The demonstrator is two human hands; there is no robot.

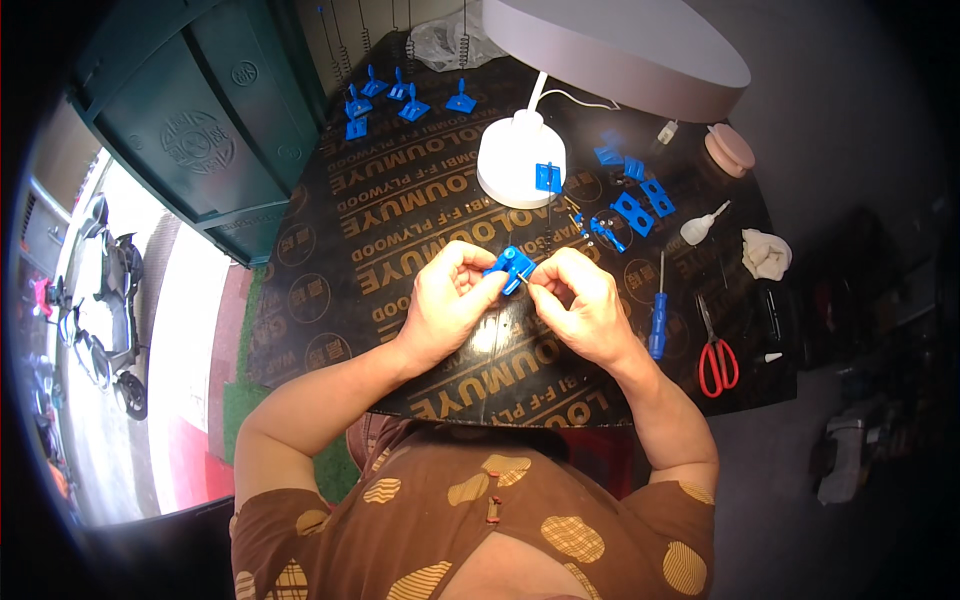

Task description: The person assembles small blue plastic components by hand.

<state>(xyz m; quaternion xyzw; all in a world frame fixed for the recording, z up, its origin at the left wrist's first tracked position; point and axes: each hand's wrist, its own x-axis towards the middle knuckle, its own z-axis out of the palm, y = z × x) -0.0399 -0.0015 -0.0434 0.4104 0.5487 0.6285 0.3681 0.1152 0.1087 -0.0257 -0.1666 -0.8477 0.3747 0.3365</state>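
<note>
Between thumb and fingers, my left hand (442, 302) holds a small blue plastic part (515, 266) with a round boss on top, just above the table. My right hand (582, 308) is closed in a pinch at the part's right edge. A thin, pale pin-like piece (525, 281) shows at its fingertips; its exact kind is too small to make out. Beyond my hands lie loose blue pieces (605, 235) with tiny metal bits, and flat blue plates with holes (632, 214). Another blue piece (548, 177) appears against the lamp base.
A white lamp (520, 160) with a wide round head stands at the back. Blue pieces with springy wires (412, 104) are at the far left. On the right lie a blue screwdriver (658, 325), red-handled scissors (717, 365), a white dropper bottle (702, 226) and a crumpled white cloth (766, 254).
</note>
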